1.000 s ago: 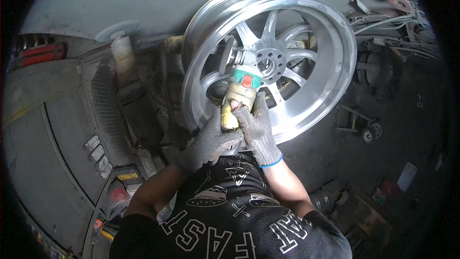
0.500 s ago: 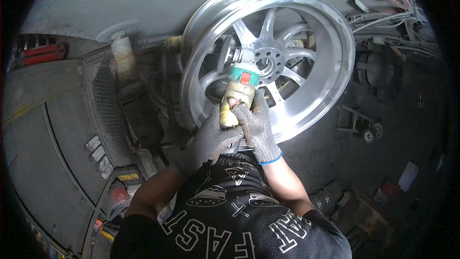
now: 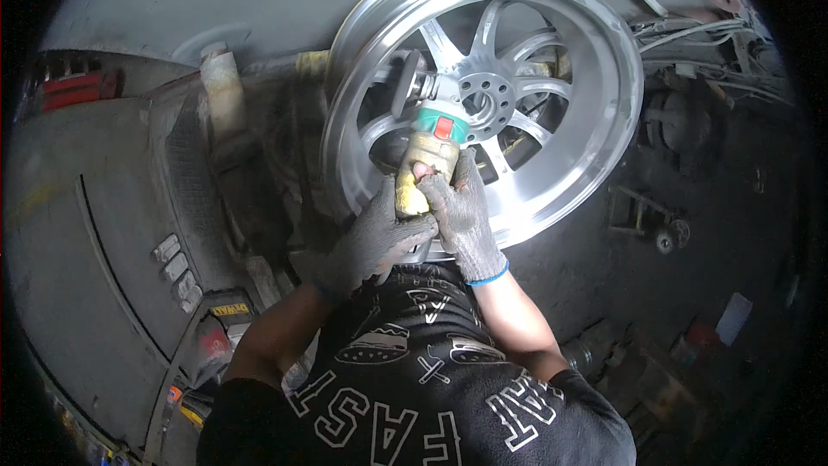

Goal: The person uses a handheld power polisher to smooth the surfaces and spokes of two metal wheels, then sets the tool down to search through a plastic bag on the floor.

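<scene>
Both my gloved hands are wrapped round an angle grinder [image 3: 434,145] with a teal collar, a red button and a worn, tape-covered body. Its flat disc [image 3: 405,84] stands edge-on at the left of the tool's head. My left hand [image 3: 375,231] closes on the rear end, beside a patch of yellow tape. Gripping the body from the right is my right hand [image 3: 466,217], a bare fingertip poking through its grey glove. Just beyond the grinder is a silver alloy wheel [image 3: 608,112], tilted, with several spokes; the tool hides part of its hub and spokes.
Behind the wheel leans a second rim [image 3: 345,39]. A pale cylinder [image 3: 222,86] stands to the left, near a red object [image 3: 79,93]. Several small pale blocks [image 3: 175,269] lie at lower left. Hoses [image 3: 690,37] run at upper right, above a small metal frame [image 3: 634,211].
The wheel and grinder sit slightly higher in the picture, and the surroundings have shifted a little. My hands keep the same hold on the grinder.
</scene>
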Demonstrator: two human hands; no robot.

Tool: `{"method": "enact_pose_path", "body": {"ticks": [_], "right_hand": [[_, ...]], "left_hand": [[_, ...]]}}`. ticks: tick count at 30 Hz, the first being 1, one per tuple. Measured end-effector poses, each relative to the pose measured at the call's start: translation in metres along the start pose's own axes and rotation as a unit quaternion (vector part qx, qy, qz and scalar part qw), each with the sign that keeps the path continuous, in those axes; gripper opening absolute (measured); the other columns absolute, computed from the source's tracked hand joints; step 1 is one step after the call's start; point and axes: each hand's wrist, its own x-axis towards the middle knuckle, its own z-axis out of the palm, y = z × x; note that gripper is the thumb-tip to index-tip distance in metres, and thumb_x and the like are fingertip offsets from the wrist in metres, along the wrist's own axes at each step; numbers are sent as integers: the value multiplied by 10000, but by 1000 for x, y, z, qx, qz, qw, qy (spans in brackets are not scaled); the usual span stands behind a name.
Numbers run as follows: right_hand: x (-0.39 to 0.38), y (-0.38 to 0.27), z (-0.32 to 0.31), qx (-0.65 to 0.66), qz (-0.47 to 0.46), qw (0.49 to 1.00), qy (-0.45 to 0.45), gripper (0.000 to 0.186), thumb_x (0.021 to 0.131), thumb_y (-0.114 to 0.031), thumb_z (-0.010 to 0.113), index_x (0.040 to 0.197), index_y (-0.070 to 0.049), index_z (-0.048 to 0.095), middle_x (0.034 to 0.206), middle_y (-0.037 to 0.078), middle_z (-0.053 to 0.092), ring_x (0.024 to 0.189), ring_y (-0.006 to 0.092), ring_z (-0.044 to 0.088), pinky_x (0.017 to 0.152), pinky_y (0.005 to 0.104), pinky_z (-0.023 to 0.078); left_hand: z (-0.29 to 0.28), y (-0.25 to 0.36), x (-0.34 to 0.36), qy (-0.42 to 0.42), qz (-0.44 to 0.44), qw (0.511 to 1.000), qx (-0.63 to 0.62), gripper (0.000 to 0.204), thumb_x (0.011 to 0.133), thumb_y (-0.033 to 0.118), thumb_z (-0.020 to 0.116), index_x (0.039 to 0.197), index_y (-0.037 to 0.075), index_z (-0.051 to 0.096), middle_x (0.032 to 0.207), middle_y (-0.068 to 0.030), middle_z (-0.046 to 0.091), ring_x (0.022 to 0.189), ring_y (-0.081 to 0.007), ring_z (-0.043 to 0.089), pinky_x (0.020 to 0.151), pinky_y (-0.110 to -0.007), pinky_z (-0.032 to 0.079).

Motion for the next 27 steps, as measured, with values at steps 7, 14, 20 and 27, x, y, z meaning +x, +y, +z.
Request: {"method": "enact_pose_path", "body": {"ticks": [7, 14, 20, 27], "right_hand": [[10, 19, -5, 38, 23, 997, -64, 490, 944, -206, 713, 1336, 13, 516, 1174, 88, 637, 1039, 152, 622, 911, 308, 513], [14, 10, -5, 135, 29, 982, -129, 502, 940, -282, 714, 1293, 5, 499, 1147, 90, 614, 1036, 152, 598, 913, 316, 504], [12, 15, -12, 163, 63, 973, -149, 566, 945, -284, 704, 1368, 2, 459, 1202, 96, 596, 1084, 164, 593, 937, 330, 500], [11, 17, -15, 205, 56, 963, -168, 594, 946, -266, 690, 1413, 0, 438, 1211, 104, 608, 1094, 181, 609, 945, 330, 500]], "left_hand": [[7, 10, -6, 106, 8, 971, 212, 662, 857, 142, 759, 1386, -13, 394, 1207, -142, 580, 1117, -177, 575, 962, -348, 479], [10, -5, 2, 146, 87, 971, 166, 715, 828, 275, 790, 1324, -35, 380, 1160, -233, 565, 1044, -295, 606, 898, -433, 494], [20, -6, -1, 159, 75, 966, 189, 594, 854, 87, 747, 1350, 7, 429, 1150, -93, 579, 1016, -144, 582, 894, -327, 496], [22, -16, -1, 182, 80, 961, 190, 606, 861, 83, 708, 1367, 4, 385, 1063, -113, 591, 932, -179, 605, 774, -327, 513]]}}
